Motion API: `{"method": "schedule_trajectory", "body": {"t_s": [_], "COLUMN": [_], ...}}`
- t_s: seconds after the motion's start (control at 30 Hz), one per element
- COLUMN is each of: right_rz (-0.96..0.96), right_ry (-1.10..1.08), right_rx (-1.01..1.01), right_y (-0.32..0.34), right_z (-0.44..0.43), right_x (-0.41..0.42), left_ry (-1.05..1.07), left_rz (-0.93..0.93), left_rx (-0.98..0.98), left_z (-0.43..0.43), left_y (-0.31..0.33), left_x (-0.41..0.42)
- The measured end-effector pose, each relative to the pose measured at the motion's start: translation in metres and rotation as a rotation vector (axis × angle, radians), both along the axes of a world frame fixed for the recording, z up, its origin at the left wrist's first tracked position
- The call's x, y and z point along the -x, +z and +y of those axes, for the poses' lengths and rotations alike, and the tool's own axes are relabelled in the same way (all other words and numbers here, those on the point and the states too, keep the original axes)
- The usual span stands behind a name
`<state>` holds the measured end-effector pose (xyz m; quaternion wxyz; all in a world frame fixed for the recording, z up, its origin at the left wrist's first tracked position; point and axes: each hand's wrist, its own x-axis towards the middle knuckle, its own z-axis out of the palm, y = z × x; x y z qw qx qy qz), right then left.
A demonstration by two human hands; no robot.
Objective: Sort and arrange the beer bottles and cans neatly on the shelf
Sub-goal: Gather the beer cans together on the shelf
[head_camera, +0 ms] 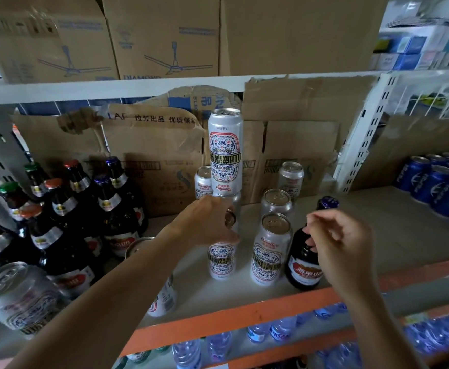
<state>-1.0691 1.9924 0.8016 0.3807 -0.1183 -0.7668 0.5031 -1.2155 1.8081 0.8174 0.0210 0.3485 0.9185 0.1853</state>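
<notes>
Silver cans [270,251] with blue-and-red floral pattern, dark bottles [298,253] with red labels, orange shelf edge [244,315]

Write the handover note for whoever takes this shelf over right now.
Left hand grips the top of a front white can. Right hand is curled at the neck of the lone dark bottle; grip unclear.
Dark bottles are grouped at the left of the shelf; white cans stand in loose rows mid-shelf, an upside-down can stacked on one.
Done: most bottles grouped.
Left, probably: move the lone dark bottle to its group, right the upside-down can, bring in the front-left cans, straighten rows.
</notes>
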Motion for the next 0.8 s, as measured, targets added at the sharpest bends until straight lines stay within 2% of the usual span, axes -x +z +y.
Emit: {"method": "schedule_trajectory", "body": {"t_s": [0.4, 0.47, 0.53, 0.63, 0.7, 0.8], "right_rz": [-0.111, -0.118, -0.114, -0.117, -0.125, -0.131], "right_ry": [-0.103, -0.129, -0.15, -0.165, -0.166, -0.173], "right_rx": [0.064, 0.088, 0.098, 0.125, 0.149, 0.168], "right_y": [-0.037, -0.044, -0.051, -0.059, -0.063, -0.066], "right_z": [0.013, 0.011, 0.01, 0.007, 0.006, 0.004], "right_x": [-0.004, -0.003, -0.003, -0.003, -0.002, -0.001], "left_ry": [-0.015, 0.026, 0.109, 0.171, 0.18, 0.169], "left_rz": [0.004, 0.006, -0.017, -0.122, -0.181, -0.179], "left_rx": [-0.109, 0.031, 0.268, 0.525, 0.601, 0.592], "left_z": [-0.016, -0.033, -0.053, -0.076, -0.084, -0.087], "left_y": [0.002, 0.007, 0.01, 0.01, 0.009, 0.009], "left_x": [-0.003, -0.006, -0.005, -0.004, -0.005, -0.007]}}
